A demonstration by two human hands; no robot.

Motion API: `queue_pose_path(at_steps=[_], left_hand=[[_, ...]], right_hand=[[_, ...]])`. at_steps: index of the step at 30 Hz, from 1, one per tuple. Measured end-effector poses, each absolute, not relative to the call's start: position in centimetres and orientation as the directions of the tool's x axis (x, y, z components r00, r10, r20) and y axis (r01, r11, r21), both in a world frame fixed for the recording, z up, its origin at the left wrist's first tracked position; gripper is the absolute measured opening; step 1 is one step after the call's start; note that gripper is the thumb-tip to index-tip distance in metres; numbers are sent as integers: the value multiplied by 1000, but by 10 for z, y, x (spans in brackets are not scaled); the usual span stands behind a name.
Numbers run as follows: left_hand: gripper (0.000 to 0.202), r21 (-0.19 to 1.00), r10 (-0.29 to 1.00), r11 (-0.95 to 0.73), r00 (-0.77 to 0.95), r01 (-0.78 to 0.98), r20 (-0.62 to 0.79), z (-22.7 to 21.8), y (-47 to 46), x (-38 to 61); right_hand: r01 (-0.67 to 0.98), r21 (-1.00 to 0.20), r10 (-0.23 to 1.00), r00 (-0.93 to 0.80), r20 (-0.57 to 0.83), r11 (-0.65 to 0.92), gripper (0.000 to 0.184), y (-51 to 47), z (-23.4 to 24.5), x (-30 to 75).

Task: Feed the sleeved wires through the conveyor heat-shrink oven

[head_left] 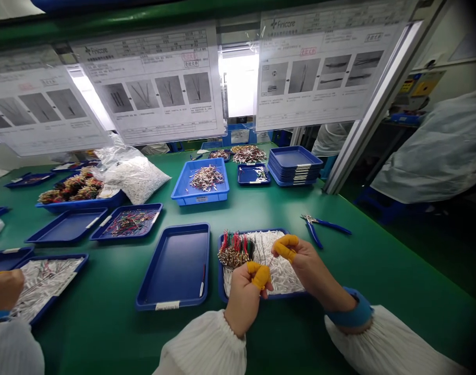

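My left hand (243,294) and my right hand (306,260) come together over a blue tray (221,291), yellow covers on the thumbs and fingers. Both are closed in a pinch. What looks like a thin wire (271,259) spans the short gap between the fingertips; its ends are hidden by the fingers. Below them, the tray holds a layer of small white tubes (287,281). At its left side lies a bundle of red, black and green wires (235,250) with metallic ends. A few dark wires (261,249) lie on the tubes beside the bundle.
Left of my hands is a blue tray (171,265) with one small wired piece (202,281). Blue-handled pliers (319,226) lie right. Behind stand a light-blue bin (200,199) and stacked trays (294,166). Another person's hand (7,291) works at far left.
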State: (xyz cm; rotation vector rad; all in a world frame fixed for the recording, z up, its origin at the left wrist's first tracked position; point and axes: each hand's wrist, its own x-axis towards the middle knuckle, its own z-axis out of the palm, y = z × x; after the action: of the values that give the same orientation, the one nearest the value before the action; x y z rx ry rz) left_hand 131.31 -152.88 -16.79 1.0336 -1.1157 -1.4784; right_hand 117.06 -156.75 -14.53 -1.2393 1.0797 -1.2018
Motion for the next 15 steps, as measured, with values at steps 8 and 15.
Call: queue_pose_path(at_steps=[8,15], left_hand=[[29,997,-982,-66,-181,49,-56,-166,-1525,1312],[27,999,-968,10,-252,-48,-2,-167,-1522,1312]], right_hand=[[48,-998,-968,246,55,-44,25,-1565,-137,1170],[-83,-989,-984,138,112,-124,25,-1567,-146,1166]])
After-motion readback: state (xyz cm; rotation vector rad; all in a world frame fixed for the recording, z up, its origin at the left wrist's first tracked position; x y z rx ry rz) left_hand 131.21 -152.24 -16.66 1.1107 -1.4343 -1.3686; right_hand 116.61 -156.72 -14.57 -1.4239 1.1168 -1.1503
